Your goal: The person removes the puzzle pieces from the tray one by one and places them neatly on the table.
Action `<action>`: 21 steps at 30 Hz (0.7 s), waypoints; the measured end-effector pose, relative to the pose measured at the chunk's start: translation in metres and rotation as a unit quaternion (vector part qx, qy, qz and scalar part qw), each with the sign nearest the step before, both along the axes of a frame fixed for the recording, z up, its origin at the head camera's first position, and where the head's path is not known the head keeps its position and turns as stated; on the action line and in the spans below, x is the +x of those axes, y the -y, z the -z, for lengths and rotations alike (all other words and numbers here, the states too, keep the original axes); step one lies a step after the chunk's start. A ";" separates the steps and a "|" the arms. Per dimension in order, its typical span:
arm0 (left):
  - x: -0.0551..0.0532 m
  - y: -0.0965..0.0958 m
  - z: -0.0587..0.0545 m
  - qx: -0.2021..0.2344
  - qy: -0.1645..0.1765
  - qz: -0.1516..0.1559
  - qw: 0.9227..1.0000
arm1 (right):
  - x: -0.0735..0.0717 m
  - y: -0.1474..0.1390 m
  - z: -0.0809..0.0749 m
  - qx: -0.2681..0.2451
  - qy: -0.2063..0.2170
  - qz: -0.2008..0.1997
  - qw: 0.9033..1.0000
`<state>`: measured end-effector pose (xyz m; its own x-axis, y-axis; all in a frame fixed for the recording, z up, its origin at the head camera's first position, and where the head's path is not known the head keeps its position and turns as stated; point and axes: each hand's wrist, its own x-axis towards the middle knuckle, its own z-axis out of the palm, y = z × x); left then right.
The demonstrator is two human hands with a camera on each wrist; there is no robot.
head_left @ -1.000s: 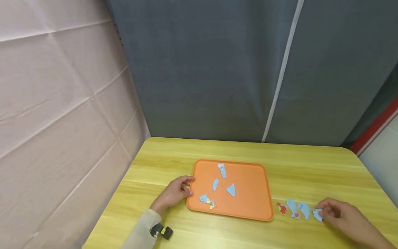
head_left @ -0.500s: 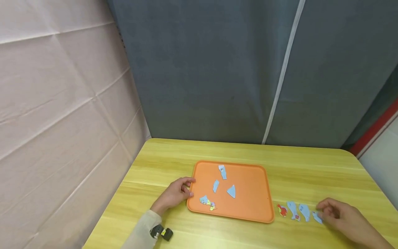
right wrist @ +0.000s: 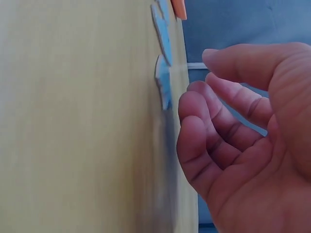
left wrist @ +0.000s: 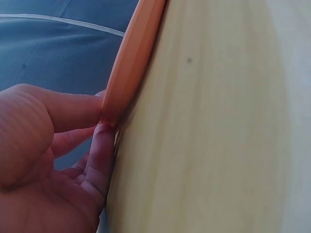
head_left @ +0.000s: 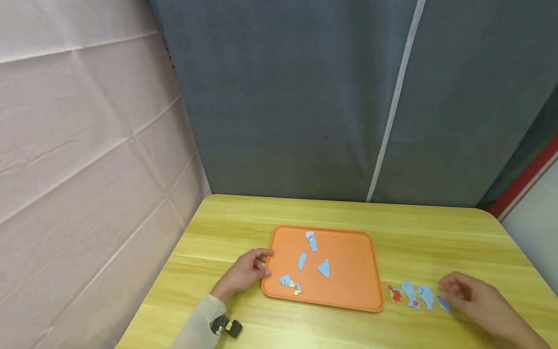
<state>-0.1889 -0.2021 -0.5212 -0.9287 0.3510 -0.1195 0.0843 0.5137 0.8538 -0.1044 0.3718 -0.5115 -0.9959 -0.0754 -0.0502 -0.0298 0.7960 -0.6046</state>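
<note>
My left hand (head_left: 241, 272) grips the left rim of the orange tray (head_left: 348, 286); the left wrist view shows the tray edge (left wrist: 133, 53) pinched by the fingers. My right hand (head_left: 479, 300) hovers just over the rightmost blue puzzle piece (head_left: 443, 304), partly covering it. In the right wrist view that hand (right wrist: 252, 136) has loosely curled fingers with nothing between them, apart from the blue piece (right wrist: 164, 87) on the table. Left of it lie a blue piece (head_left: 425, 296), a blue piece with a pink spot (head_left: 409, 292) and a red piece (head_left: 395, 294), in a row.
Several flat pieces lie spread on the tray, among them a blue triangle (head_left: 324, 268) and a blue-and-yellow piece (head_left: 286, 280). The wooden table (head_left: 436, 237) meets a dark curtain (head_left: 283, 121) behind and a pale cloth wall (head_left: 109, 194) at left.
My right hand, earlier at the edge of the rightmost blue piece, has let go and risen slightly up and to the left. My left hand has stayed on the tray rim.
</note>
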 end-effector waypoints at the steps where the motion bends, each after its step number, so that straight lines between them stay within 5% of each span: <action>1: 0.000 0.000 0.000 -0.001 0.000 -0.001 1.000 | 0.000 0.001 0.000 -0.002 -0.008 -0.004 1.000; 21: 0.000 0.000 0.001 0.007 0.005 -0.002 1.000 | -0.014 0.040 -0.014 -0.078 -0.087 -0.072 0.991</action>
<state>-0.1891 -0.2022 -0.5218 -0.9289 0.3487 -0.1248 0.0729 0.5026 0.8614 -0.1186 0.3318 -0.4978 -0.9669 -0.2107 0.1438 -0.2502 0.6740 -0.6951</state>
